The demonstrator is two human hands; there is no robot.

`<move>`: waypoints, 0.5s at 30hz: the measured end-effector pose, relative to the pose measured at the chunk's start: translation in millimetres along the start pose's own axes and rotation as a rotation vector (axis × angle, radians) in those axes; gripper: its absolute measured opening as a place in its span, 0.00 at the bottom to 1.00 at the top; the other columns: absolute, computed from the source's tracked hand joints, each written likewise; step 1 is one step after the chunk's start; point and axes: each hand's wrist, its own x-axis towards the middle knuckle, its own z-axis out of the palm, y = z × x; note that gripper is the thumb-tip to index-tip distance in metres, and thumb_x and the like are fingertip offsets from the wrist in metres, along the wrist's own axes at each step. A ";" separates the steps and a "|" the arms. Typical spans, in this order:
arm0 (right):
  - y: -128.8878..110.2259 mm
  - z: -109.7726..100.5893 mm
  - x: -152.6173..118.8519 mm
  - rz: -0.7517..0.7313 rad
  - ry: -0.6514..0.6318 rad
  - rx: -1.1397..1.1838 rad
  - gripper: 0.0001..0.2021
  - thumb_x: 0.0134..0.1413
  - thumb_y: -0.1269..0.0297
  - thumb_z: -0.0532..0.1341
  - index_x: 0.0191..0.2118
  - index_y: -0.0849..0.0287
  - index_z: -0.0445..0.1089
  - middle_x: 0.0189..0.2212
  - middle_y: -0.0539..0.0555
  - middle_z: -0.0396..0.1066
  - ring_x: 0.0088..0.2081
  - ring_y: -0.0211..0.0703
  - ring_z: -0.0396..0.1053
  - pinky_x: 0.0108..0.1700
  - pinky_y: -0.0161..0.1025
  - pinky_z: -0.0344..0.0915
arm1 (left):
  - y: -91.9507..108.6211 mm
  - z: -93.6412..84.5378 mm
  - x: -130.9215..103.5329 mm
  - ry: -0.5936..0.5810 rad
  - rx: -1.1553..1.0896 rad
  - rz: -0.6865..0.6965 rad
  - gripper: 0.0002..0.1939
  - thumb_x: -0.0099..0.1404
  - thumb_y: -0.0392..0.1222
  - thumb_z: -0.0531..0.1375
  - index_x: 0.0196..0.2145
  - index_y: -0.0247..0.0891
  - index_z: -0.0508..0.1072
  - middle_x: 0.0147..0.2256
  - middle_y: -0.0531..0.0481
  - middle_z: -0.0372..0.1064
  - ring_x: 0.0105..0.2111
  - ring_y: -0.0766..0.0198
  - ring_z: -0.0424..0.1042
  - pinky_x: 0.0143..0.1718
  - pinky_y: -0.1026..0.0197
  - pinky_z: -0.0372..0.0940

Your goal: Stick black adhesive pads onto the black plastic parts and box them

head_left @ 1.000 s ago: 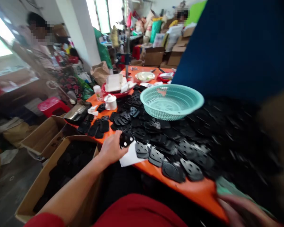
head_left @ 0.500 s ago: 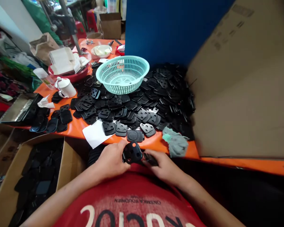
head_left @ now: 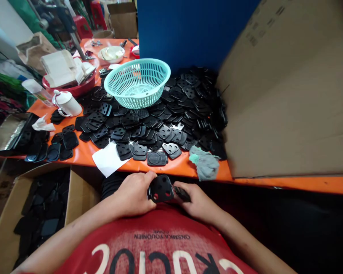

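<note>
Just in front of the red shirt, my left hand (head_left: 135,194) is closed on the left edge of a small black plate with round holes (head_left: 162,187). Its holed face is turned up toward me. My right hand (head_left: 199,201) wraps its fingers round a dark slim object (head_left: 183,193) close to the plate's right edge; its kind is not clear. Beyond both hands, several similar pieces lie along the table's front edge, among them a textured black pad (head_left: 157,158). Behind them spreads a large heap of black plates (head_left: 185,101).
On the orange table (head_left: 185,164) a pale green basket (head_left: 137,101) rests on the heap. A grey-green rag (head_left: 207,165) and a white paper (head_left: 107,160) lie near the edge. A tall cardboard sheet (head_left: 288,106) stands right; a carton (head_left: 81,194) of black pieces stands lower left.
The view has shifted, so the table contents appear farther left and slightly higher. In my left hand the plate has tilted a little; both hands keep their hold.
</note>
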 end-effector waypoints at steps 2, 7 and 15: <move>4.7 4.6 1.3 0.013 0.022 0.038 0.09 0.54 0.59 0.60 0.30 0.59 0.65 0.26 0.50 0.66 0.30 0.41 0.61 0.32 0.36 0.57 | 3.6 1.3 0.0 -0.032 -0.037 0.033 0.19 0.53 0.42 0.62 0.43 0.38 0.69 0.38 0.45 0.75 0.36 0.55 0.75 0.36 0.58 0.66; 20.3 13.5 8.6 0.131 0.102 0.144 0.09 0.50 0.58 0.61 0.29 0.59 0.66 0.27 0.50 0.68 0.31 0.43 0.64 0.33 0.37 0.61 | 15.0 2.9 1.0 -0.111 -0.051 0.264 0.18 0.56 0.46 0.62 0.43 0.39 0.70 0.38 0.45 0.76 0.38 0.54 0.75 0.40 0.57 0.67; 32.5 0.0 0.9 0.103 0.211 0.114 0.14 0.51 0.51 0.62 0.30 0.58 0.69 0.30 0.53 0.72 0.35 0.48 0.69 0.42 0.43 0.66 | -4.1 1.8 0.4 -0.003 0.142 0.007 0.23 0.56 0.45 0.63 0.49 0.34 0.68 0.42 0.38 0.74 0.43 0.47 0.74 0.47 0.50 0.67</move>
